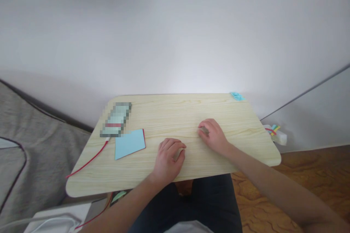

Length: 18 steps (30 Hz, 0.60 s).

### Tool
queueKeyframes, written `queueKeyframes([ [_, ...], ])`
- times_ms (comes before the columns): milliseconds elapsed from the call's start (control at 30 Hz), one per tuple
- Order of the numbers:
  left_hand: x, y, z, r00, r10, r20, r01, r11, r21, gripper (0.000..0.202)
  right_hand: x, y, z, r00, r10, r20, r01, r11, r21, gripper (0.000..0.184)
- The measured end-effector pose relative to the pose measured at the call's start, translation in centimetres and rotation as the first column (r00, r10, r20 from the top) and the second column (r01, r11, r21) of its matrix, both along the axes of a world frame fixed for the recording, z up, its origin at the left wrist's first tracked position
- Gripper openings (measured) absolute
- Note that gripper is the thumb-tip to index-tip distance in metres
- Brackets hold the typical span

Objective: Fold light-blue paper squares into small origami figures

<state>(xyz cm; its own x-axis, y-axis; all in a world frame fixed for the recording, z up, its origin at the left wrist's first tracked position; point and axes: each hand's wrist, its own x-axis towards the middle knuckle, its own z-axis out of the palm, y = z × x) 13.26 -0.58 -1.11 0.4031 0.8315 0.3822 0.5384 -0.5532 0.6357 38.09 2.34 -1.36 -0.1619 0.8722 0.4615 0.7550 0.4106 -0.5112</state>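
Note:
My left hand (170, 158) rests on the pale wooden table (169, 109) near its front edge, with its fingers loosely curved. A gap shows between its thumb and index finger, and nothing is in it. To its right, a little farther back, my right hand (213, 134) lies on the tabletop with bent fingers and thumb apart, holding nothing. The thing nearest my left hand is a flat light-blue sheet or pad (130, 144) with a red edge, lying to its left. Neither hand touches it.
A phone (117, 118), blurred by pixelation, lies at the table's left with a red cable (89, 161) running over the edge. A crumpled blue piece (237, 96) sits at the back right corner. A white wall (175, 36) stands behind, and grey fabric (41, 153) is at left.

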Motion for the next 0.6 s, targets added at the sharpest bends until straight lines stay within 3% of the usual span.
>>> queueKeyframes([
  [167, -2.0, -0.4, 0.9, 0.997, -0.074, -0.015, 0.073, 0.997, -0.011, 0.015, -3.5, -1.8, 1.1, 0.982, 0.179, 0.061, -0.176, 0.983, -0.053, 0.012],
  [333, -6.3, -0.9, 1.4, 0.994, -0.048, -0.098, 0.053, 0.998, 0.047, 0.017, -6.5, -3.2, 0.8, 0.979, 0.194, 0.061, -0.189, 0.978, -0.085, 0.012],
  [600, -10.8, -1.5, 0.6, 0.956, -0.065, -0.285, 0.100, 0.989, 0.112, 0.024, -11.6, -3.8, 1.0, 0.973, 0.230, 0.025, -0.226, 0.968, -0.106, 0.015],
])
